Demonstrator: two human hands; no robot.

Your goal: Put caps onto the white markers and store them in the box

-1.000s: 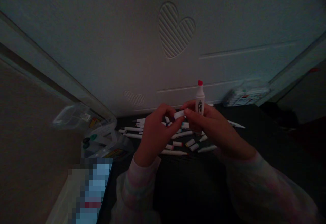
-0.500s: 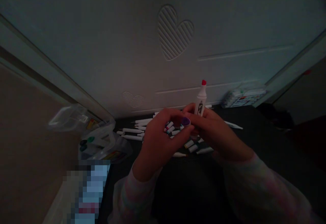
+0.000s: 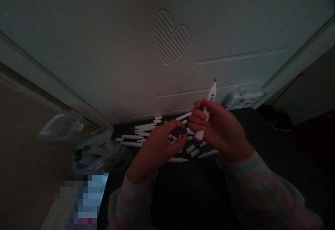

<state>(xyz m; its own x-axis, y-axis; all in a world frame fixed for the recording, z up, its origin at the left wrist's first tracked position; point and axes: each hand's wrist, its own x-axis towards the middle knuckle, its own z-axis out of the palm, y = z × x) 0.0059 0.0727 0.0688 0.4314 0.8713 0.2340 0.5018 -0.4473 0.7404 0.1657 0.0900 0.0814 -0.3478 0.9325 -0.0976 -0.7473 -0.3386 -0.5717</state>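
Closest are two soft, pale sleeves (image 3: 264, 181) with pink bits, and a bright patch (image 3: 91, 195) on the left that is too blocky to make out. Next come the hands, over a black table top (image 3: 264, 132). The left hand (image 3: 154, 146) has its thumb and finger closed on a little cap (image 3: 184, 131) with a purple end. The right hand (image 3: 227, 129) has its fingers curled around the middle of a white marker (image 3: 212, 92). The marker is long and leans: its red tip points up and a bit to the right, and its fat red bottom points down and a bit to the left. The cap is to the left of that bottom, near it but not touching, so it is closer to the bottom than to the tip. The left hand is the one on the bottom's side. Loose pens (image 3: 132, 137) and more caps (image 3: 195, 152) lie under and around the hands. A see-through box (image 3: 104, 156) sits to the left. Farther back on the right is a clear pack (image 3: 246, 100), and behind is a pale panel with a stripy heart (image 3: 171, 38).
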